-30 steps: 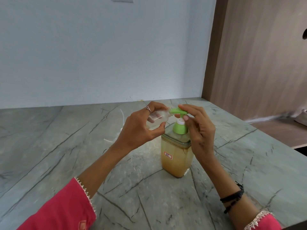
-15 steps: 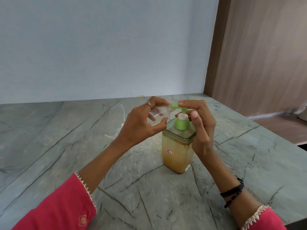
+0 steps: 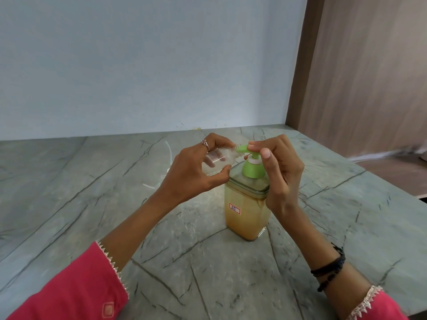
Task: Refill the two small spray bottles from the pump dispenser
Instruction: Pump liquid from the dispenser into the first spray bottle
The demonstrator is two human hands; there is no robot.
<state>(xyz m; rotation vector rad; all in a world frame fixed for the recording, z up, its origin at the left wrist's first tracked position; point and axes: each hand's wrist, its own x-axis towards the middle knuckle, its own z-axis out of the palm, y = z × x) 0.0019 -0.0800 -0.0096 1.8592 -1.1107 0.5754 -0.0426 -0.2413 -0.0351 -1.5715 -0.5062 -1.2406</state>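
Observation:
A square clear pump dispenser (image 3: 247, 215) of amber liquid stands on the marble counter (image 3: 92, 204), with a green pump head (image 3: 253, 168) and a small red-edged label. My left hand (image 3: 191, 174) holds a small clear spray bottle (image 3: 219, 159) tilted on its side, its open mouth against the green spout (image 3: 241, 149). My right hand (image 3: 277, 172) rests its fingertips on top of the pump head, the palm beside the dispenser's right side. The second small bottle is hidden from view.
Thin white tubes (image 3: 169, 151) and small white parts (image 3: 150, 186) lie on the counter behind my left hand. A pale wall rises at the back and a wooden panel (image 3: 369, 77) stands at the right. The counter's right edge drops to a lower wooden surface (image 3: 397, 172).
The pump head has come up from its pressed-down position. Both hands keep their hold, and the view has shifted slightly.

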